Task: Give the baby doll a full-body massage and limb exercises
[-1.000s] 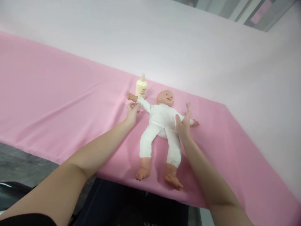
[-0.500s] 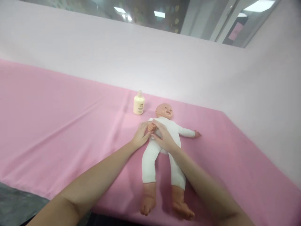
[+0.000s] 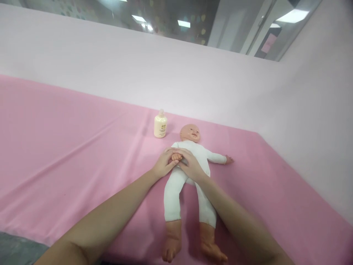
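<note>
A baby doll [image 3: 193, 154] in a white suit lies face up on the pink cloth [image 3: 68, 147], head toward the wall, bare feet toward me. My left hand [image 3: 162, 163] and my right hand [image 3: 190, 163] meet over the doll's chest. Between them they hold the doll's small hand [image 3: 175, 157], whose arm is folded across the body. The doll's other arm stretches out to the right, its hand [image 3: 228, 160] resting on the cloth.
A small cream lotion bottle [image 3: 160, 125] stands upright just left of the doll's head. A pale pink wall [image 3: 193, 84] rises behind the cloth and along the right side. Windows run above it.
A second ago my hands were apart, the left by the doll's outstretched arm, the right on its side. That arm has since been folded onto the chest, and both hands now hold its hand.
</note>
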`<state>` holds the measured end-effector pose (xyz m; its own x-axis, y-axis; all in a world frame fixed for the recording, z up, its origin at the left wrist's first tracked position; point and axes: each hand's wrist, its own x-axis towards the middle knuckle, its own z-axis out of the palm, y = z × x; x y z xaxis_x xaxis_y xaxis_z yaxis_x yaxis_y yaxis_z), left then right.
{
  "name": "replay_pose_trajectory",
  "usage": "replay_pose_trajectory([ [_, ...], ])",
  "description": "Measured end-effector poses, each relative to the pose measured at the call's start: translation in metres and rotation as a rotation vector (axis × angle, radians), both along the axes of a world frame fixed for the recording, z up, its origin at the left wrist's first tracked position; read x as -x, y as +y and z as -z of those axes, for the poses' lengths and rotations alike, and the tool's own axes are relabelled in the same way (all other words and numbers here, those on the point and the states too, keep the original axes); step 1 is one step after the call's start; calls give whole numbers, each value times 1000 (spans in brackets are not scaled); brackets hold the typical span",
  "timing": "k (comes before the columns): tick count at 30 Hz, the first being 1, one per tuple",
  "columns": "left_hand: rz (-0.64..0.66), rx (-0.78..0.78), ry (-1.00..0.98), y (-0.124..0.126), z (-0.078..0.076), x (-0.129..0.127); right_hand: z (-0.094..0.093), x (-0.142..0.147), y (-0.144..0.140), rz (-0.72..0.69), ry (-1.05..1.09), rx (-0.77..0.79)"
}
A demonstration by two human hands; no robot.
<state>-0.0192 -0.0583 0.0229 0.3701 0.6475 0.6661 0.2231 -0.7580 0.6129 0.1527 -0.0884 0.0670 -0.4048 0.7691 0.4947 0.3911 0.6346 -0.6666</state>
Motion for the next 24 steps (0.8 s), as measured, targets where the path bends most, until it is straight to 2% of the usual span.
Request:
replay_pose_trajectory([
  [24, -5, 42, 71, 0, 4, 5, -6, 1, -3, -20, -9, 27],
])
